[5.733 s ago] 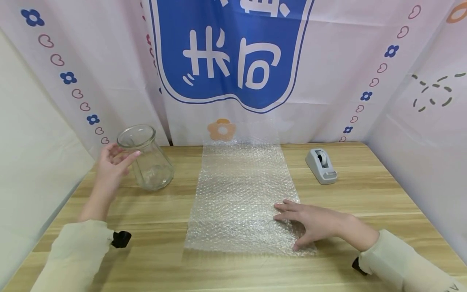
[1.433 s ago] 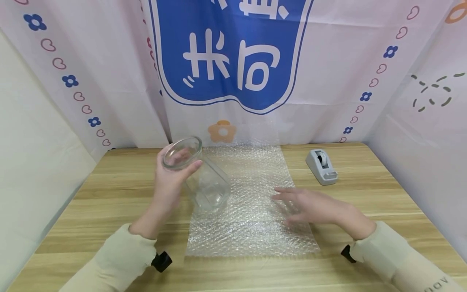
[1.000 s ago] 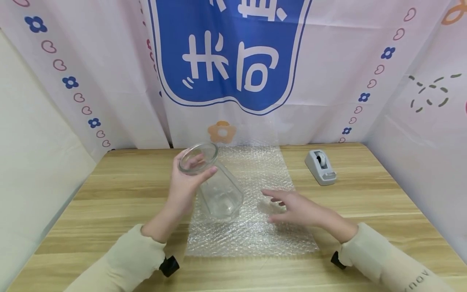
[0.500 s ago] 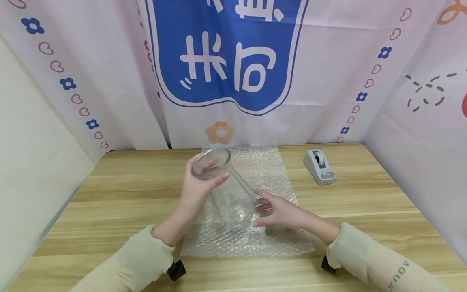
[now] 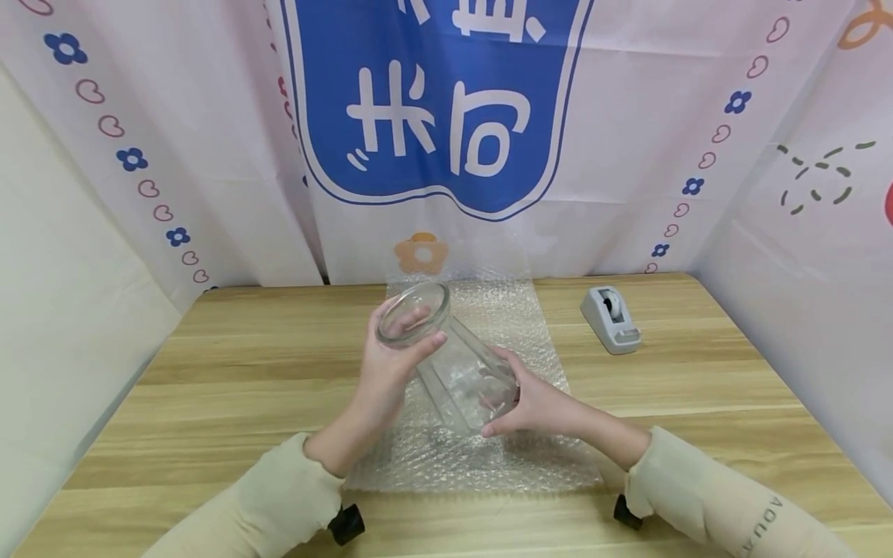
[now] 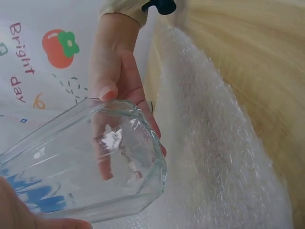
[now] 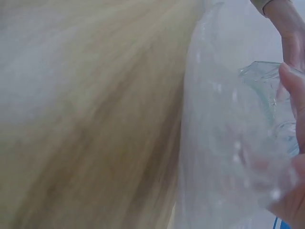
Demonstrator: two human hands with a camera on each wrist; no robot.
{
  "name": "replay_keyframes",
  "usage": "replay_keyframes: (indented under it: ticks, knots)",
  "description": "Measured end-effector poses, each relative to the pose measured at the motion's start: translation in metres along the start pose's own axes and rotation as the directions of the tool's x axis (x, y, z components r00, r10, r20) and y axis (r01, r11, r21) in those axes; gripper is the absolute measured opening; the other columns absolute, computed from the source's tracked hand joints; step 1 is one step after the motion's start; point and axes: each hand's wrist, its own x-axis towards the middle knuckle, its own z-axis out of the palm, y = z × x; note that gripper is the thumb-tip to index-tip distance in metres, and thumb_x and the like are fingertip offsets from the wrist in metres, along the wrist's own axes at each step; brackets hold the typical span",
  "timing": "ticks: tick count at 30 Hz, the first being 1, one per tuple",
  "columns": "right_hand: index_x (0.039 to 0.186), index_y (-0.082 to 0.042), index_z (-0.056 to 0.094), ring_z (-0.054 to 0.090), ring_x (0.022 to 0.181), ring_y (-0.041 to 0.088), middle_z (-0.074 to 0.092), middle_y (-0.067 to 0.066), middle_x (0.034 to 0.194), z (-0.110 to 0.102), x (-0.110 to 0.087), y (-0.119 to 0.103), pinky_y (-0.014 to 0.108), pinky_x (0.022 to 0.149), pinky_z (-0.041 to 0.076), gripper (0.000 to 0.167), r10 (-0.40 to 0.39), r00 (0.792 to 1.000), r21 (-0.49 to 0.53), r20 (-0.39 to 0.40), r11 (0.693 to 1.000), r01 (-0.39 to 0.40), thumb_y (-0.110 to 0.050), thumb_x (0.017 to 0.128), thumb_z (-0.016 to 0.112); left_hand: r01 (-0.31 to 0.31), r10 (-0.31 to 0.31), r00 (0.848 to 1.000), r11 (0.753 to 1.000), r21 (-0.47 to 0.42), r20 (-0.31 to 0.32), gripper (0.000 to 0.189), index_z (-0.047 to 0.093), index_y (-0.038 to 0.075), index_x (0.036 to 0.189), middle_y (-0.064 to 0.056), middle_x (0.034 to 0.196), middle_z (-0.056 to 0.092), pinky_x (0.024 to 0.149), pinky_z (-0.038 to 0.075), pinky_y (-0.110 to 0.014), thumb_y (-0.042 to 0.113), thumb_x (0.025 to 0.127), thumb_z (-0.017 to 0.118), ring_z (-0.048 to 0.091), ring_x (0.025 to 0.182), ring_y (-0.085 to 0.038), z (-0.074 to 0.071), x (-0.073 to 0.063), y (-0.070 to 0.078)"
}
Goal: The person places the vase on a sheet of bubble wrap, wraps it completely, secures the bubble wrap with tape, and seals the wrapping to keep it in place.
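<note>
A clear glass jar (image 5: 453, 380) with faceted sides and a thick round rim is tilted above a sheet of bubble wrap (image 5: 481, 470). My left hand (image 5: 382, 368) grips it round the neck, thumb on the near side and fingers behind. At the lower right, my right hand (image 5: 536, 399) holds the base, thumb below and fingers curled along the far side. The left wrist view shows the jar's base (image 6: 138, 157) against the right palm, with some fingers seen through the glass. In the right wrist view the bubble wrap (image 7: 214, 157) fills the middle, close under the jar.
A grey tape dispenser (image 5: 611, 319) stands at the back right of the wooden table (image 5: 230, 387). Behind the table hangs a white printed curtain (image 5: 628, 155) with a blue emblem. The far end of the bubble wrap leans up against it.
The left hand has carried the jar from the table's left side to over the bubble wrap. My right hand has left the wrap, moved left and taken hold of the jar's base.
</note>
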Motion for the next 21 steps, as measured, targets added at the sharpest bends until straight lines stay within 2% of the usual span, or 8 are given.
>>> replay_keyframes:
  ticks: [5,7,9,11,15,18,21]
  knots:
    - [0.158,-0.003,0.011,0.068,0.11,0.04,0.041,0.035,0.147,0.0,-0.004,-0.003,0.039,0.082,0.061,0.117,0.026,0.999,-0.005,-0.039,1.0,-0.026,0.001,0.073,0.09,0.066,-0.066,0.997,0.997,-0.033,0.027,0.081,0.026,0.006,0.153,-0.018,0.148,0.049,0.108,0.042,-0.053,-0.004,0.084,0.068,0.059,0.118,-0.023,-0.003,0.0,-0.001]
    - [0.157,-0.003,0.011,0.068,0.109,0.039,0.042,0.036,0.146,-0.003,-0.007,-0.005,0.04,0.082,0.061,0.117,0.048,0.997,-0.033,-0.059,0.998,-0.05,-0.001,0.072,0.091,0.1,-0.098,0.994,0.993,-0.055,0.038,0.083,0.026,0.003,0.154,-0.018,0.15,0.047,0.111,0.038,-0.059,-0.001,0.085,0.07,0.058,0.12,-0.024,-0.006,0.0,-0.001]
    - [0.158,-0.003,0.013,0.068,0.107,0.036,0.045,0.036,0.142,-0.007,-0.01,-0.007,0.041,0.084,0.06,0.119,0.061,0.993,-0.105,-0.097,0.992,-0.072,-0.006,0.07,0.094,0.136,-0.134,0.99,0.989,-0.063,0.045,0.084,0.027,-0.001,0.155,-0.018,0.15,0.044,0.112,0.036,-0.061,0.002,0.084,0.072,0.058,0.12,-0.024,-0.009,0.0,-0.002]
    - [0.158,-0.004,0.016,0.067,0.106,0.034,0.047,0.034,0.14,-0.012,-0.013,-0.01,0.045,0.088,0.059,0.121,0.066,0.988,-0.192,-0.139,0.977,-0.093,-0.012,0.067,0.096,0.173,-0.168,0.984,0.982,-0.074,0.06,0.086,0.027,-0.003,0.156,-0.019,0.15,0.04,0.114,0.035,-0.06,0.003,0.084,0.073,0.058,0.121,-0.024,-0.014,0.0,-0.003]
    - [0.158,-0.006,0.019,0.066,0.109,0.038,0.046,0.034,0.139,-0.023,-0.02,-0.011,0.046,0.089,0.058,0.12,0.042,0.988,-0.213,-0.149,0.974,-0.074,-0.009,0.066,0.095,0.24,-0.233,0.967,0.969,-0.066,0.099,0.093,0.019,-0.002,0.16,-0.022,0.149,0.035,0.113,0.04,-0.049,-0.003,0.084,0.071,0.057,0.127,-0.029,-0.025,0.0,-0.003]
    - [0.159,-0.007,0.018,0.066,0.111,0.041,0.044,0.037,0.14,-0.029,-0.026,-0.011,0.04,0.082,0.061,0.121,0.021,0.991,-0.193,-0.135,0.98,-0.047,-0.004,0.066,0.094,0.28,-0.275,0.949,0.96,-0.014,0.157,0.097,0.013,-0.001,0.162,-0.025,0.153,0.031,0.11,0.044,-0.04,-0.008,0.084,0.07,0.051,0.134,-0.037,-0.031,0.002,-0.005]
    - [0.16,-0.008,0.019,0.067,0.107,0.036,0.046,0.036,0.137,-0.034,-0.032,-0.012,0.034,0.078,0.061,0.122,-0.001,0.989,-0.274,-0.15,0.961,-0.04,-0.009,0.065,0.096,0.303,-0.311,0.927,0.95,0.074,0.209,0.099,0.012,-0.002,0.161,-0.027,0.157,0.027,0.11,0.044,-0.035,-0.008,0.083,0.072,0.045,0.138,-0.041,-0.037,0.006,-0.007]
